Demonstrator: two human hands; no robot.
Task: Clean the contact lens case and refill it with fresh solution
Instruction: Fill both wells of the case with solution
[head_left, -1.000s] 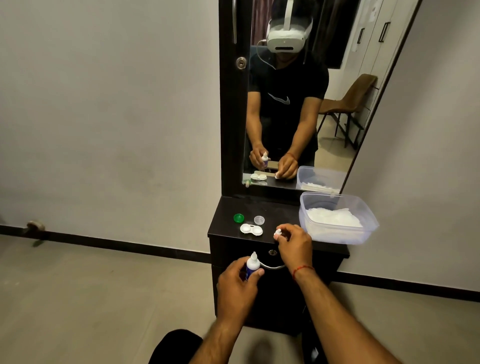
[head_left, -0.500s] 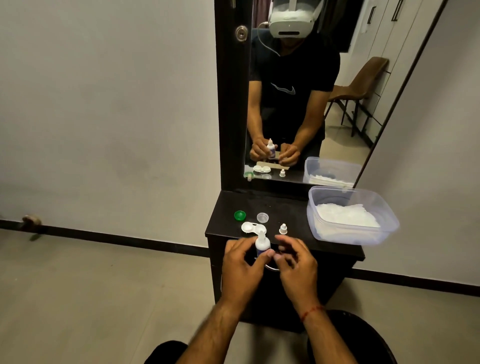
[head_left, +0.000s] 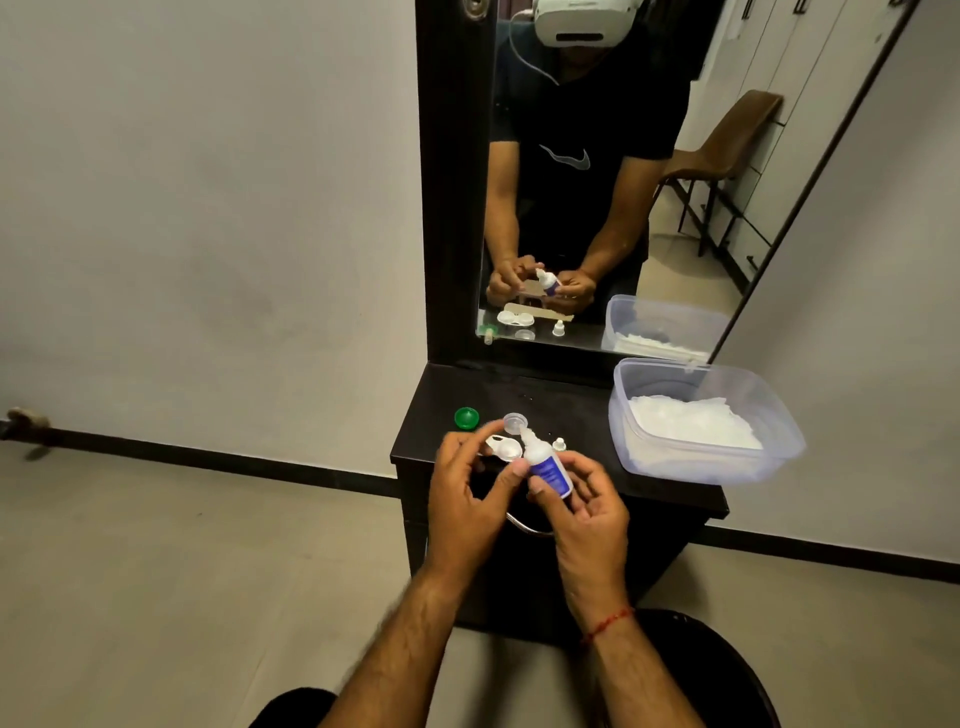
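Note:
A small white solution bottle (head_left: 546, 465) with a blue label is tilted, its uncapped nozzle pointing up and left over the white contact lens case (head_left: 503, 448). My right hand (head_left: 584, 501) grips the bottle between thumb and fingers. My left hand (head_left: 465, 486) is just left of it with fingers spread, its thumb tip touching the bottle's side and its palm hiding part of the case. The case lies open on the dark dresser top (head_left: 576, 410). A green cap (head_left: 466, 418) and a clear cap (head_left: 515, 422) lie behind it. The bottle's little white cap (head_left: 559, 444) stands to the right.
A clear plastic tub (head_left: 779, 441) holding white tissues sits on the dresser's right end. A tall mirror (head_left: 597, 182) rises behind the top and reflects me. A metal drawer handle (head_left: 527, 526) curves below the front edge. Grey wall left, tiled floor below.
The bottle has passed from my left hand to my right and now tilts over the case. Its cap was set down on the dresser. My left fingers have spread apart.

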